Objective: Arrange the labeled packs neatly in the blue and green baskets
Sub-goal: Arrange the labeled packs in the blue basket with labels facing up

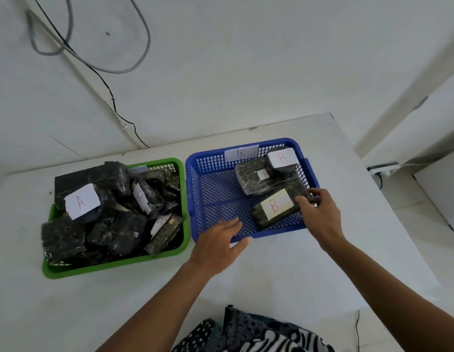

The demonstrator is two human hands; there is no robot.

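Observation:
A blue basket (213,196) stands at centre right on the white table, tagged B on its far wall. Three dark packs lie in its right half: one labelled B (272,208) near the front, a large one (256,179) behind it, and another B pack (281,160) at the back corner. My right hand (319,214) grips the right end of the front B pack. My left hand (219,243) rests on the basket's front rim, fingers inside and thumb outside. The green basket (114,266) on the left is heaped with dark packs, one labelled A (81,203).
The table (271,280) ends just behind the baskets and at the right. Grey and black cables (114,69) hang on the wall behind. A power strip (382,168) lies on the floor at right. Patterned black-and-white cloth (248,334) shows at the bottom edge.

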